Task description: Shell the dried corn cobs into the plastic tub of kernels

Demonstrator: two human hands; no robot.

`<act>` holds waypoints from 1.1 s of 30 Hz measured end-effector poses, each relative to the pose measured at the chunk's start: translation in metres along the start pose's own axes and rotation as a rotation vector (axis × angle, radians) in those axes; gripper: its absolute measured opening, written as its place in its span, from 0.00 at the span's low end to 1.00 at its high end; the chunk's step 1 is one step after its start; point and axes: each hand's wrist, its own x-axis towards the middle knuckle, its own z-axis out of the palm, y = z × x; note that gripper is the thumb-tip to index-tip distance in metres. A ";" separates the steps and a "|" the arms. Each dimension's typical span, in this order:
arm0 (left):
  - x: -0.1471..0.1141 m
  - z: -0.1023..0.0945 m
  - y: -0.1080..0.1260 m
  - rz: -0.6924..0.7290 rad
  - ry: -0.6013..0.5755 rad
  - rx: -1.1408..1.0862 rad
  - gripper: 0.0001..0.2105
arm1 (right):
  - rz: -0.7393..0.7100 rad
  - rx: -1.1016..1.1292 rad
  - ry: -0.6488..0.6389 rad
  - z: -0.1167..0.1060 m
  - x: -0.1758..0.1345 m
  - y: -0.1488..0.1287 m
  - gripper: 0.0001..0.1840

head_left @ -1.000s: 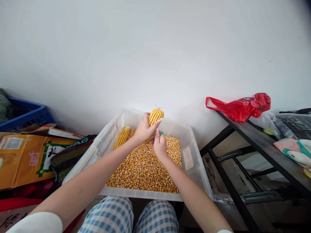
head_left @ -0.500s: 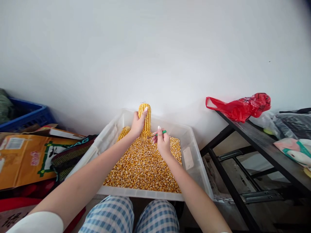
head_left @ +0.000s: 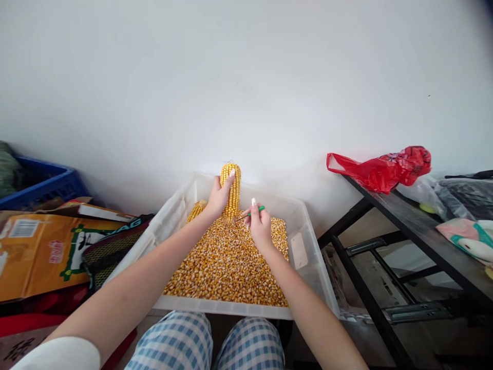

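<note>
My left hand is wrapped round a yellow corn cob, held upright above a translucent plastic bin. Its thumb presses on the cob's side. In my right hand is a thin tool with a green handle and a narrow dark shaft. The tool's tip lies close to the cob's lower end; whether it touches cannot be made out. Loose corn kernels fill much of the bin beneath both hands. Another corn cob rests on the kernels at the bin's back left, partly hidden by my left arm.
A white wall stands behind the bin. To the right is a black metal-framed rack with a red plastic bag on top. On the left are a cardboard box, a black mesh bag and a blue crate.
The view has shifted very slightly. My left hand keeps its hold on the cob, and my right hand with the green-handled tool has moved only a little.
</note>
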 end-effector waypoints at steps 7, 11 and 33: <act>0.004 -0.002 0.001 -0.175 -0.071 -0.257 0.26 | -0.095 0.088 0.059 -0.004 -0.001 -0.020 0.19; 0.003 -0.002 0.003 -0.186 -0.079 -0.281 0.27 | -0.103 0.052 0.041 -0.002 -0.003 -0.022 0.18; 0.006 -0.006 -0.008 -0.050 -0.007 -0.022 0.24 | -0.084 0.056 -0.005 0.003 -0.008 -0.007 0.19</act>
